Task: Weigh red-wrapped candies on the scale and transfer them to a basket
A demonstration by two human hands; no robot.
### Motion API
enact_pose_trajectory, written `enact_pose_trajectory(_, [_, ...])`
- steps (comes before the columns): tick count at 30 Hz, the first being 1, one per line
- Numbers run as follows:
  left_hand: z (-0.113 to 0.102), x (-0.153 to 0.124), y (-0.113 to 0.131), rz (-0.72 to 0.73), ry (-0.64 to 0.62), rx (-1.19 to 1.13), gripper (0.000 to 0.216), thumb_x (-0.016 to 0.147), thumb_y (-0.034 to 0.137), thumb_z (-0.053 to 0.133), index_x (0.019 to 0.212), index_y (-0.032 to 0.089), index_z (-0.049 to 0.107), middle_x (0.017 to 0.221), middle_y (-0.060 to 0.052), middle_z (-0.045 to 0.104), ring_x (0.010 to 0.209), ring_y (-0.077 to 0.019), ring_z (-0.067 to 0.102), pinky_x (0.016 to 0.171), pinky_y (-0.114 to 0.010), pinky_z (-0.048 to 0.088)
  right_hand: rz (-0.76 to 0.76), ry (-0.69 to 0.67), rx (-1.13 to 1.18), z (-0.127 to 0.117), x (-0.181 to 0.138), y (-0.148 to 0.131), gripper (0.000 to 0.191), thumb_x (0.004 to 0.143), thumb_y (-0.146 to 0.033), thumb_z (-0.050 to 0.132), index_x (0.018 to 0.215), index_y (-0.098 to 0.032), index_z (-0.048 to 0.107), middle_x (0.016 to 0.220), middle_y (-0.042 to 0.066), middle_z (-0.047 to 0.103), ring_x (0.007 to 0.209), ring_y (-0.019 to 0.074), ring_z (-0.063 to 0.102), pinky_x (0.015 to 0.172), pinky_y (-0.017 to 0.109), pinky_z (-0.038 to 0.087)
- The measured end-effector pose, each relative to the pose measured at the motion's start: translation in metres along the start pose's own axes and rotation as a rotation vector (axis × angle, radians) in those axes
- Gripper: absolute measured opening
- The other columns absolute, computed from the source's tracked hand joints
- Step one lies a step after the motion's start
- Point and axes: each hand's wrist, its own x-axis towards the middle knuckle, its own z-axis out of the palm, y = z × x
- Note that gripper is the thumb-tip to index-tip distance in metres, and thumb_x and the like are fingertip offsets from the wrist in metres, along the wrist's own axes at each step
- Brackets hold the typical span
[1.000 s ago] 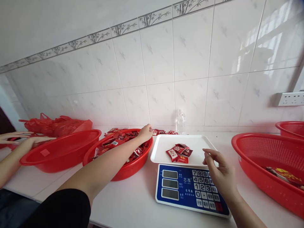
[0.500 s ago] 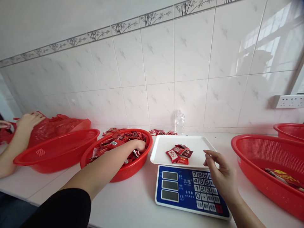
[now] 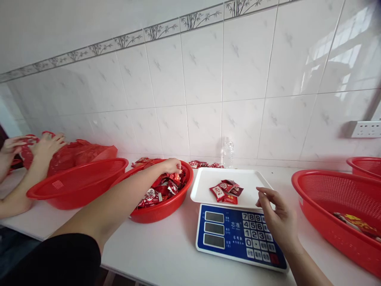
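My left hand (image 3: 172, 165) is over the far right part of a red plastic basket (image 3: 157, 216) heaped with small red snack packets (image 3: 152, 196). Its fingers are curled down, closed on a red packet (image 3: 175, 177) that shows only in part. My right hand (image 3: 278, 214) hovers at the right side of a digital scale (image 3: 222, 249), with loosely bent fingers, a gap at the thumb and nothing held. On the scale's white tray (image 3: 205, 178) lies a small pile of red packets (image 3: 228, 191).
An oval red basket (image 3: 80, 186) stands at left; behind it a person's hands (image 3: 47, 145) handle red plastic bags (image 3: 86, 153). A clear bottle (image 3: 228, 153) and loose packets (image 3: 205, 164) sit by the tiled wall. Another red basket (image 3: 333, 214) at right holds a few packages.
My left hand has come up from among the packets in the basket. My right hand stays by the scale. The other person's hands have moved slightly right, closer to the bags.
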Motion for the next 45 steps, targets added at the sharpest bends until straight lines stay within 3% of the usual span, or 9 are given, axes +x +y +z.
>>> enact_pose_trajectory(5, [-0.012,-0.003,0.014,0.011,0.142,-0.098,0.023,0.062,0.031,0.076,0.073,0.018,0.06,0.058,0.004,0.058,0.053,-0.0109,0.051,0.052,-0.021,0.034,0.015,-0.015,0.001,0.001,0.0,0.003,0.027,0.087,-0.043,0.054,0.1,-0.023,0.066,0.068,0.0,0.062,0.061,0.0138,0.059,0.053,0.021,0.048])
enact_pose_trajectory(8, [-0.013,-0.004,0.032,0.066,0.157,-0.193,0.028,0.061,0.035,0.077,0.074,0.018,0.061,0.064,0.003,0.061,0.061,-0.0124,0.055,0.056,-0.021,0.037,0.011,-0.017,0.024,0.001,-0.001,0.005,0.028,0.088,-0.044,0.054,0.101,-0.023,0.066,0.068,0.0,0.061,0.064,0.0143,0.06,0.055,0.021,0.049])
enact_pose_trajectory(15, [0.023,-0.014,0.085,0.194,-0.037,-0.429,0.033,0.07,0.04,0.072,0.087,0.015,0.06,0.077,-0.001,0.066,0.065,-0.012,0.06,0.058,-0.022,0.047,0.025,-0.018,0.044,0.004,0.0,0.006,0.03,0.088,-0.046,0.054,0.102,-0.023,0.066,0.07,0.0,0.061,0.063,0.0145,0.059,0.052,0.022,0.047])
enact_pose_trajectory(20, [0.052,-0.014,0.109,0.24,-0.141,-0.422,0.033,0.066,0.038,0.077,0.086,0.016,0.063,0.067,0.001,0.063,0.054,-0.0098,0.056,0.048,-0.02,0.042,0.007,-0.019,0.038,0.004,0.001,0.005,0.029,0.088,-0.046,0.054,0.101,-0.023,0.065,0.069,0.0,0.061,0.064,0.0145,0.06,0.053,0.022,0.048])
enact_pose_trajectory(26, [0.066,-0.01,0.119,0.255,-0.152,-0.381,0.029,0.07,0.036,0.074,0.088,0.017,0.062,0.069,0.001,0.063,0.048,-0.0087,0.055,0.041,-0.018,0.038,-0.015,-0.03,0.054,0.005,0.002,0.005,0.028,0.089,-0.046,0.053,0.101,-0.023,0.065,0.069,0.0,0.06,0.065,0.0148,0.06,0.055,0.023,0.048])
enact_pose_trajectory(32, [0.069,-0.009,0.121,0.235,-0.166,-0.337,0.031,0.072,0.039,0.072,0.093,0.018,0.063,0.082,-0.002,0.066,0.052,-0.0091,0.057,0.044,-0.019,0.042,0.006,-0.04,0.042,0.003,0.001,0.003,0.029,0.089,-0.046,0.053,0.101,-0.023,0.065,0.069,-0.001,0.061,0.063,0.0143,0.06,0.057,0.024,0.048])
enact_pose_trajectory(40, [0.059,-0.03,0.128,0.213,-0.19,-0.257,0.051,0.072,0.04,0.07,0.116,0.02,0.055,0.12,-0.008,0.06,0.066,-0.0095,0.061,0.05,-0.018,0.044,0.007,-0.048,0.065,0.005,0.002,0.002,0.027,0.089,-0.045,0.053,0.1,-0.023,0.065,0.069,-0.001,0.06,0.065,0.0141,0.06,0.058,0.023,0.048])
enact_pose_trajectory(45, [0.047,-0.031,0.12,0.194,-0.228,-0.15,0.057,0.066,0.045,0.072,0.115,0.02,0.055,0.106,-0.007,0.064,0.061,-0.0118,0.058,0.045,-0.019,0.039,-0.005,-0.045,0.064,0.005,0.002,0.003,0.028,0.089,-0.045,0.053,0.101,-0.022,0.065,0.07,-0.001,0.061,0.065,0.0148,0.06,0.06,0.025,0.049])
